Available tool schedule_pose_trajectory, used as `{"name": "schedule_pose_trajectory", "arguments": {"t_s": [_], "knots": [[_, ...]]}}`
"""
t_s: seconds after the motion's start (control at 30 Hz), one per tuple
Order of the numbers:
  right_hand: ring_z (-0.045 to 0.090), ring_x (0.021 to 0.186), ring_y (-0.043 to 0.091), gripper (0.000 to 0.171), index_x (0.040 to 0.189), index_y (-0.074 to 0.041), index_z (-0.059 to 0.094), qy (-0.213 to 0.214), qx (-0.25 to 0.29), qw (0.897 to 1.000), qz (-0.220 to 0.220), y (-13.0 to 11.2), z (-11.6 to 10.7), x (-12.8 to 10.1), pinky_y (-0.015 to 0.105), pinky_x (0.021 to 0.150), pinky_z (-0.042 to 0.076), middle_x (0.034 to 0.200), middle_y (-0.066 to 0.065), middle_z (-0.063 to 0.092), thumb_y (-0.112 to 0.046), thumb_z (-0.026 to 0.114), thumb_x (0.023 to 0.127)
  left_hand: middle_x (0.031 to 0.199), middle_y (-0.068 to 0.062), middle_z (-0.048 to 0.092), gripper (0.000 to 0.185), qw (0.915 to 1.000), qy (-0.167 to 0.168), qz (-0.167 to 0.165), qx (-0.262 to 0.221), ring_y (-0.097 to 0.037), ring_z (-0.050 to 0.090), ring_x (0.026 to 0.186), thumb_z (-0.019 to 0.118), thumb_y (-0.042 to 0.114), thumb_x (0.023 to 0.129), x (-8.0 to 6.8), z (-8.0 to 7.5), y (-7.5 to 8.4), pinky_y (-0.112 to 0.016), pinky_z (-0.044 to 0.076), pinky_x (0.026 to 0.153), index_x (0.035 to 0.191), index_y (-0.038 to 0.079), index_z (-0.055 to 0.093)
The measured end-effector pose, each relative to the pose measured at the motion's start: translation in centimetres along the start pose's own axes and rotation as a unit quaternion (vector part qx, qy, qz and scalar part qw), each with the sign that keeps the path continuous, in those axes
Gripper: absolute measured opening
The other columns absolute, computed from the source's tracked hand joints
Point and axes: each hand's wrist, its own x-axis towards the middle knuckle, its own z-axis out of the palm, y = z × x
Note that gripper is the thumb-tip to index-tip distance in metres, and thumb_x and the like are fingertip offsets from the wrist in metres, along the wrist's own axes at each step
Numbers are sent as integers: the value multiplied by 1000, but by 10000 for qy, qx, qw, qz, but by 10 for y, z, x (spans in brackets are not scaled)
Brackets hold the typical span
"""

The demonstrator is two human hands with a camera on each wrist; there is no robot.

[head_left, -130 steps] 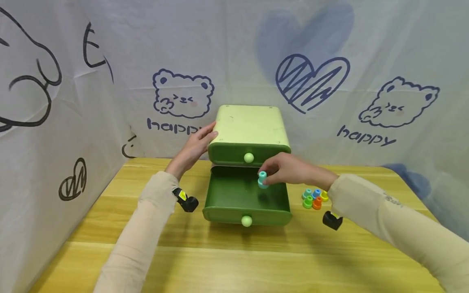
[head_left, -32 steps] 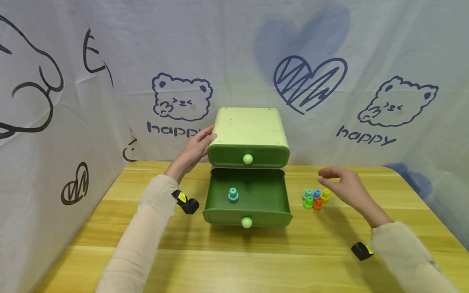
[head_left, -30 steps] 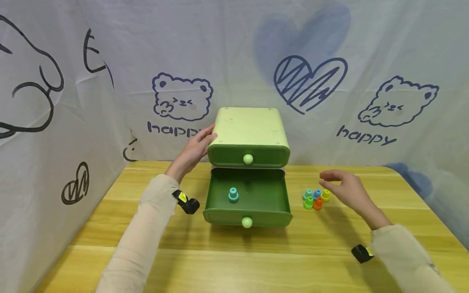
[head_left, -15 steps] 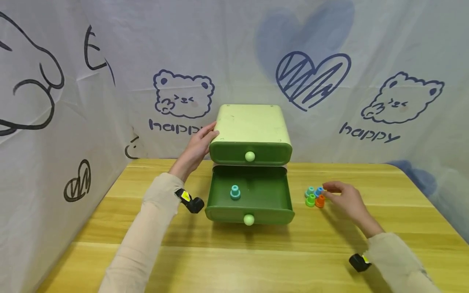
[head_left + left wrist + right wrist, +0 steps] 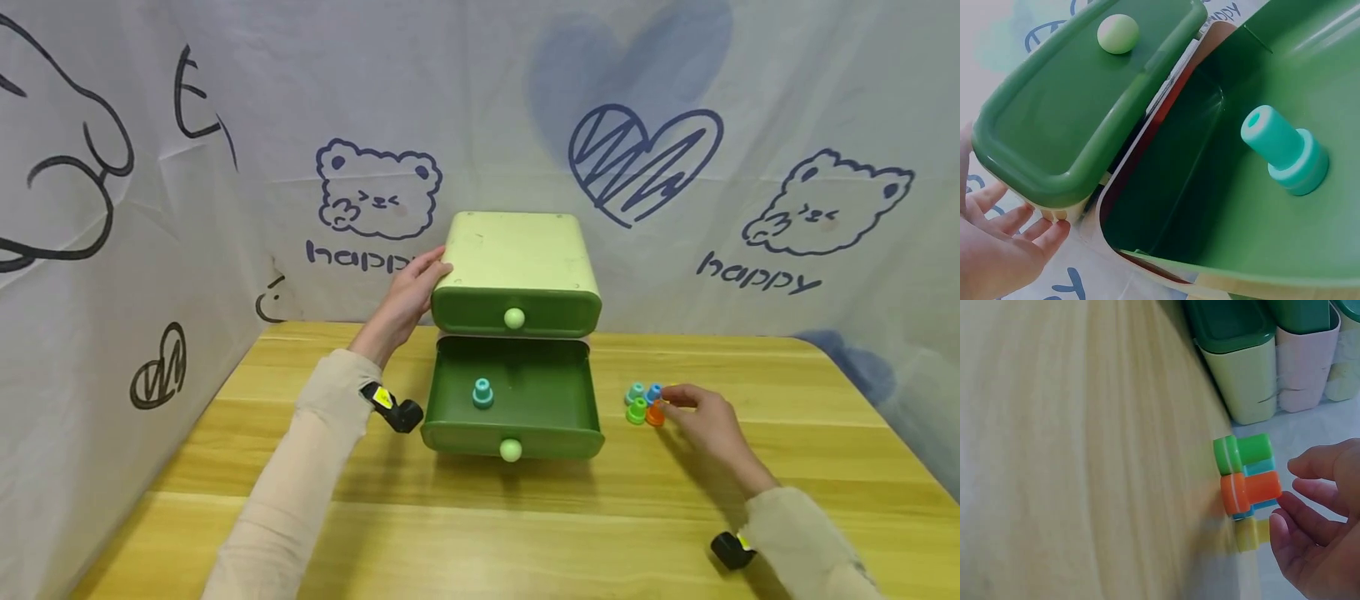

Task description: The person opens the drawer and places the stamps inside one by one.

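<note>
My left hand (image 5: 405,300) rests against the left side of a small drawer cabinet (image 5: 521,250), thumb on the edge of its cream top. The lower green drawer (image 5: 543,400) is pulled out, and a teal stepped peg (image 5: 483,393) stands upright in its left half. Right of the cabinet my right hand (image 5: 708,421) reaches over a cluster of pegs, fingertips closest to the orange peg (image 5: 1254,490). Its fingers are spread, with nothing visibly pinched. A green peg (image 5: 637,410), a teal peg (image 5: 636,393) and a blue peg (image 5: 654,393) stand alongside. The yellow peg (image 5: 1249,534) is mostly hidden by this hand in the head view.
Wooden tabletop (image 5: 480,533) spreads in front of the cabinet. White cloth (image 5: 510,100) with bear and heart drawings hangs behind and at the left. The upper drawer (image 5: 480,312) is closed, with a round pale knob. Black cameras are strapped to both wrists.
Earlier my right hand held a teal peg over the drawer; that peg now stands inside. The hand then withdrew rightward and has since lowered to the cluster. My left hand keeps its place.
</note>
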Motion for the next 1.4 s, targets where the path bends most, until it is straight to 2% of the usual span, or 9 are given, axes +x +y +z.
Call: {"name": "schedule_pose_trajectory", "arguments": {"t_s": [0.23,0.37,0.53,0.7,0.77,1.0,1.2,1.4], "knots": [[59,101,41,31,114,11,62,-81,96,9999,95,4,3,-2,38,72,53,110,27,64,-12,63,94,151,-9,35,60,10000,-88,44,8,-23,40,132,55,25,97,-1,0,2,-37,37,108,151,12,33],[60,99,40,32,116,11,61,-115,199,9995,201,7,5,-3,33,69,53,111,28,63,-11,63,93,152,-9,34,61,10000,-42,-37,-64,-23,41,131,56,24,96,-1,2,2,-35,39,106,151,13,33],[60,99,39,34,118,12,60,-170,344,9988,298,9,9,-3,37,73,54,111,28,63,-9,65,92,152,-7,34,60,9998,55,-162,-103,-22,43,130,55,23,96,0,3,3,-33,41,104,151,14,33],[60,98,37,34,115,11,62,-147,396,9983,397,11,12,-1,41,78,52,107,25,65,-13,67,92,153,-7,32,61,9996,11,-249,-154,-22,43,129,54,23,96,1,2,2,-33,42,103,152,15,31],[61,97,37,32,112,10,64,-38,355,9987,360,11,13,-2,42,79,51,105,23,66,-15,67,92,153,-7,31,61,9995,-30,-270,-181,-22,42,129,54,23,96,1,1,2,-33,41,103,152,15,30],[60,98,37,32,112,9,64,128,293,9991,295,9,1,-4,35,74,50,107,24,65,-17,65,93,154,-7,29,62,9994,-138,-223,-207,-23,39,132,53,22,97,0,2,2,-34,40,105,153,14,28],[59,101,41,33,113,9,64,266,114,9996,48,-3,-12,-6,43,78,50,107,24,67,-18,65,93,154,-7,29,62,9994,-167,-181,-227,-23,39,132,54,23,97,0,1,1,-35,39,106,153,14,27],[61,97,37,33,113,7,66,100,-135,9996,-235,-20,-22,-2,41,75,51,106,21,68,-17,68,91,154,-7,30,63,9995,-156,-196,-201,-22,40,131,54,23,97,-1,1,2,-34,39,105,153,14,27]]}}
